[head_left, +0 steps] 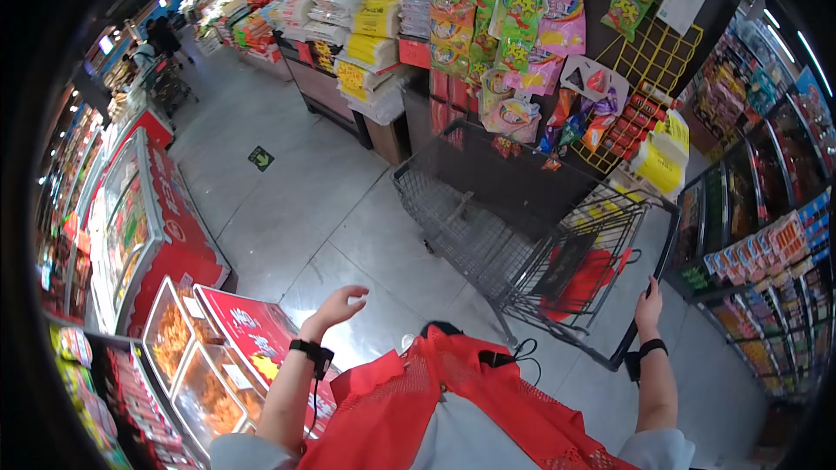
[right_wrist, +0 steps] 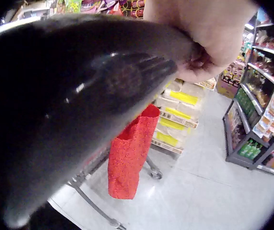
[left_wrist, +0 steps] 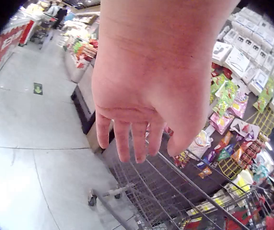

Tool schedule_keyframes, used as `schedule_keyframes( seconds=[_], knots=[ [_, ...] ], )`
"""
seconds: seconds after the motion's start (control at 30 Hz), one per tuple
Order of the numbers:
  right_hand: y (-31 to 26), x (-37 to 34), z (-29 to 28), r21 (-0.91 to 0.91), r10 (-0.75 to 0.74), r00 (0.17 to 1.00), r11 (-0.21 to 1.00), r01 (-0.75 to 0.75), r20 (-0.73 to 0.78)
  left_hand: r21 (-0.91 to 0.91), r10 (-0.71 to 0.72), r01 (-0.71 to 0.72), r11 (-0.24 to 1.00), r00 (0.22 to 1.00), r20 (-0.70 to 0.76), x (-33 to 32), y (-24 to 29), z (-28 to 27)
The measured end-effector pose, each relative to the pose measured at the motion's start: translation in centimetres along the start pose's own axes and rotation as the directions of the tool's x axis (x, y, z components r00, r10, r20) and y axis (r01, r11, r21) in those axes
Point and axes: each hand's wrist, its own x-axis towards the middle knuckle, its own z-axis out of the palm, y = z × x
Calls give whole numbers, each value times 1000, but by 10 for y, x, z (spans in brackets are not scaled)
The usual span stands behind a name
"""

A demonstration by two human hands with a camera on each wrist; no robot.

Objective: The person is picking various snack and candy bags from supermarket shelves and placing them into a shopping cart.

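Observation:
My right hand (head_left: 648, 306) grips the dark handle (right_wrist: 93, 86) of a grey wire shopping cart (head_left: 470, 226), its fingers curled round the bar. A red bag (right_wrist: 132, 158) hangs at the cart; from above, its red fabric (head_left: 579, 283) shows through the wires near the handle. The main basket of the cart has bare wire at its bottom. My left hand (head_left: 338, 310) is held in the air left of the cart, fingers loosely bent, holding nothing. In the left wrist view the palm side of that hand (left_wrist: 146, 105) overlaps the cart's wire side.
Hanging candy bags (head_left: 522, 35) and stacked packages (head_left: 374, 26) stand beyond the cart. Red freezers (head_left: 174, 218) and bins of fried-looking snacks (head_left: 209, 392) line the left. Shelves (head_left: 766, 252) flank the right. A green floor arrow (head_left: 260, 157) marks the aisle, where people (head_left: 165, 39) stand far off.

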Motion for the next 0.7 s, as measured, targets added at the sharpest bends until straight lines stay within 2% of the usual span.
schedule_keyframes(
  seconds=[0.07,0.1,0.13,0.2,0.23,0.3,0.43,0.5,0.53,0.57,0.6,0.63,0.67,0.7],
  knots=[
    [-8,-14,-42,-175,100,992,978,-112,-76,-36,88,-88,995,996,4,18,34,2],
    [-75,-37,12,-133,152,988,980,-150,4,30,20,-21,999,999,47,16,9,-75],
    [-99,-22,16,-162,207,978,965,-204,-1,65,100,-103,993,993,59,46,24,-104],
    [-109,-15,-19,-297,293,956,915,-272,28,20,227,-230,973,969,101,86,33,-96],
    [-123,-5,-8,-267,303,953,919,-289,12,49,246,-252,967,964,99,110,33,-120],
    [-114,-9,-10,-362,368,929,872,-329,44,8,263,-267,964,954,141,139,22,-126],
    [-118,11,-6,-407,465,883,820,-403,61,-34,295,-294,955,934,204,213,7,-155],
    [-119,11,20,-673,676,737,557,-488,25,-26,263,-265,964,930,258,234,0,-180],
    [-138,27,32,-773,809,582,321,-547,-76,16,318,-340,940,894,316,259,1,-199],
    [-152,38,48,-842,889,412,61,-536,-198,44,357,-402,915,854,379,276,-4,-212],
    [-126,41,84,-823,843,369,-142,-550,-391,42,357,-404,914,850,387,289,-4,-230],
    [-186,60,77,-888,905,294,-161,-432,-307,51,335,-367,929,891,305,302,1,-257],
    [-242,74,54,-952,949,315,109,-287,14,48,309,-327,944,925,223,313,4,-276],
    [-277,83,39,-912,899,284,383,-145,333,41,313,-330,943,922,229,322,5,-293]
  ],
)
